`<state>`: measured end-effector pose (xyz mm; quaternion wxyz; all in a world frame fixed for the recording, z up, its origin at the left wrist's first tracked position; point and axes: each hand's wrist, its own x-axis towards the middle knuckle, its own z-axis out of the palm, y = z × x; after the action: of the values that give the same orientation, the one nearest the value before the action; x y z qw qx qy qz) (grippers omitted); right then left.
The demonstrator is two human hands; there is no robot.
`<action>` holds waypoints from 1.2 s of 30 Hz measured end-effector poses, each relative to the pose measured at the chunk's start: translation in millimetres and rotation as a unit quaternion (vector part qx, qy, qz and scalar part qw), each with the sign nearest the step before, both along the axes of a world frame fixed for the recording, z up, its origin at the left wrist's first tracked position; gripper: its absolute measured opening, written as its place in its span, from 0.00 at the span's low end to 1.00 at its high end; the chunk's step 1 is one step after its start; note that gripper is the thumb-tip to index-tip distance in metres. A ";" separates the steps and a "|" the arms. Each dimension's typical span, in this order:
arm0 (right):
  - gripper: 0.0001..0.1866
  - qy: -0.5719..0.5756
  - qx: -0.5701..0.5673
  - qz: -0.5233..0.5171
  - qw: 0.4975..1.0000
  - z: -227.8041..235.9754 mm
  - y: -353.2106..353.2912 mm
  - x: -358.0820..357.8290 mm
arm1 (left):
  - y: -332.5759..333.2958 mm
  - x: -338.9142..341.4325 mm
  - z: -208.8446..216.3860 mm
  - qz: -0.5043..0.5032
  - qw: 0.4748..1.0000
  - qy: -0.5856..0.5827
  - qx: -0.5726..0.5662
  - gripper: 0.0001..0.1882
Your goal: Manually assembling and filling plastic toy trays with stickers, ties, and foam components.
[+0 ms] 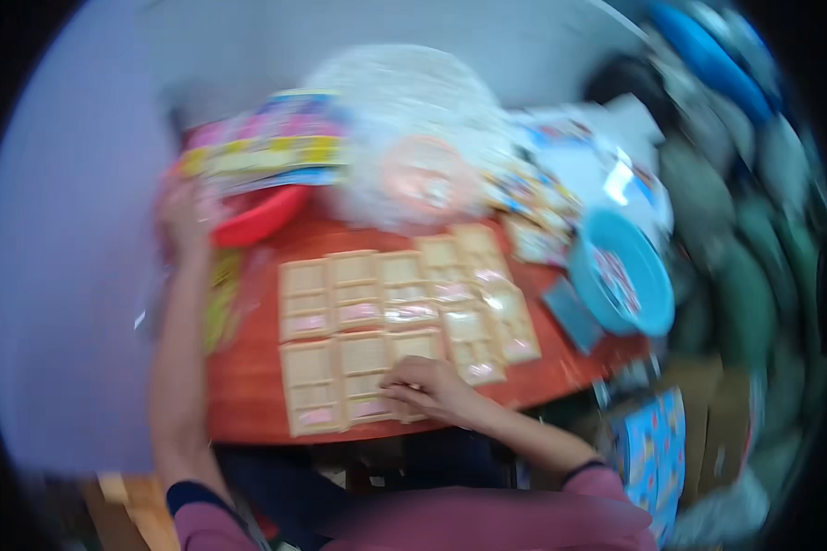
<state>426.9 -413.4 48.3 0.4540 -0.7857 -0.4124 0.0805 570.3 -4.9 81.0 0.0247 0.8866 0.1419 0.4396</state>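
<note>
Several cream-coloured trays with compartments [311, 378] lie in two rows on the red table. Most hold a small pink piece in a lower compartment. My right hand [432, 390] is over the front tray third from the left, its fingers drawn together in a pinch; whatever they hold, if anything, is hidden. My left hand [186, 216] reaches far left to the side of a red basin [266, 216], beside colourful packets [276, 142] on top of it. Motion smears the left fingers, so their grip does not show.
A blue basin [620, 275] with pinkish pieces inside stands at the right edge of the red table [253, 404]. At the back are a pink bowl [423, 174], clear plastic bags [404, 83] and small packets [533, 197]. Yellow-green items [222, 298] lie by my left forearm.
</note>
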 end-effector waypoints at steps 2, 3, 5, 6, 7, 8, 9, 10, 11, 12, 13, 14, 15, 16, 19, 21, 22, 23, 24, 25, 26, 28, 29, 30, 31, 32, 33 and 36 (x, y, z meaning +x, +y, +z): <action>0.08 -0.013 0.022 -0.054 0.998 11.5 -27.6 4.6 | -0.3 28.4 8.6 -0.190 0.974 -0.038 -0.117 0.10; 0.07 0.010 0.000 -0.031 0.999 29.2 -26.1 11.4 | 114.8 26.5 -13.7 -0.122 0.965 -0.031 0.231 0.17; 0.07 -0.046 0.004 -0.169 0.985 32.0 -86.8 30.4 | 44.8 53.4 -19.8 -0.156 0.966 0.123 -0.165 0.26; 0.08 -0.074 -0.020 -0.267 0.961 42.7 -121.5 35.2 | 19.5 59.9 -18.8 -0.135 0.960 0.169 -0.179 0.29; 0.08 -0.068 -0.005 -0.333 0.941 54.1 -150.8 45.0 | 14.7 64.3 -18.6 -0.148 0.957 0.175 -0.175 0.29; 0.08 -0.128 0.005 -0.380 0.916 66.0 -177.6 54.5 | 17.8 69.6 -19.9 -0.168 0.958 0.196 -0.128 0.30; 0.09 -0.048 -0.001 -0.449 0.892 70.3 -208.8 65.1 | 26.6 72.1 -20.7 -0.181 0.957 0.214 -0.080 0.31; 0.10 -0.079 -0.065 -0.473 0.875 77.4 -237.4 77.2 | 41.0 77.7 -29.1 -0.245 0.924 0.194 -0.219 0.28; 0.11 -0.108 -0.130 -0.495 0.852 81.8 -267.5 90.5 | 47.4 83.7 -30.6 -0.248 0.924 0.195 -0.219 0.28; 0.16 -0.034 -0.209 -0.489 0.846 81.1 -303.4 107.6 | 52.0 88.4 -28.1 -0.217 0.932 0.208 -0.201 0.27; 0.21 0.043 -0.285 -0.477 0.830 69.7 -332.7 122.4 | 51.6 91.3 -26.1 -0.185 0.940 0.222 -0.183 0.25; 0.21 0.045 -0.285 -0.480 0.829 47.3 -351.3 132.6 | 41.4 89.1 -22.4 -0.188 0.939 0.223 -0.182 0.25; 0.33 0.086 -0.342 -0.459 0.816 24.9 -369.7 141.1 | 22.1 83.7 -15.8 -0.156 0.950 0.233 -0.137 0.25; 0.46 0.125 -0.394 -0.431 0.802 18.3 -372.0 147.8 | 11.7 76.9 -8.0 -0.118 0.960 0.238 -0.090 0.24; 0.60 0.104 -0.542 -0.407 0.728 4.9 -356.6 171.9 | 2.4 65.9 -3.9 -0.079 0.986 0.135 -0.052 0.22; 0.62 0.106 -0.498 -0.388 0.769 -7.7 -360.5 191.7 | -4.2 60.8 0.2 -0.094 0.988 0.105 -0.058 0.22; 0.61 0.070 -0.495 -0.351 0.792 -10.0 -356.0 199.6 | -7.6 58.1 3.2 -0.109 0.989 0.077 -0.065 0.22; 0.60 0.034 -0.490 -0.314 0.813 -11.0 -354.6 204.1 | -12.0 54.2 5.0 -0.108 0.989 0.078 -0.063 0.22; 0.60 0.036 -0.488 -0.313 0.814 -12.7 -357.5 208.6 | -24.8 45.4 10.1 -0.135 0.985 0.058 -0.088 0.21; 0.53 0.011 -0.462 -0.287 0.839 -12.2 -362.0 213.1 | -40.1 39.8 13.5 -0.164 0.979 0.037 -0.114 0.21; 0.47 -0.013 -0.435 -0.261 0.861 -12.9 -365.8 215.4 | -54.5 36.1 14.9 -0.165 0.979 0.038 -0.113 0.21; 0.40 -0.043 -0.442 -0.244 0.862 -15.9 -363.2 215.5 | -80.9 22.0 17.8 -0.247 0.947 -0.006 -0.205 0.19; 0.34 -0.071 -0.451 -0.230 0.859 -16.2 -363.1 214.9 | -96.3 15.0 17.6 -0.247 0.947 -0.005 -0.204 0.19; 0.34 -0.071 -0.451 -0.232 0.859 -19.4 -364.7 215.8 | -113.3 6.2 19.1 -0.272 0.934 0.007 -0.233 0.18; 0.33 -0.074 -0.422 -0.227 0.875 -26.2 -367.0 218.0 | -131.9 -1.4 19.4 -0.299 0.917 0.021 -0.262 0.17; 0.31 -0.078 -0.393 -0.220 0.889 -30.3 -367.0 219.4 | -149.9 -8.4 15.4 -0.299 0.917 0.021 -0.262 0.17; 0.31 -0.078 -0.392 -0.218 0.891 -31.1 -362.7 219.4 | -166.3 -17.2 10.3 -0.344 0.890 0.031 -0.296 0.16; 0.21 -0.077 -0.374 -0.248 0.891 -32.5 -358.8 213.8 | -235.4 -47.6 14.9 -0.393 0.858 0.078 -0.323 0.14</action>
<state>640.8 -772.2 15.8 0.0989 -0.9777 -0.1775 0.0526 522.7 -240.3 95.9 0.4692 0.8423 -0.0824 0.2524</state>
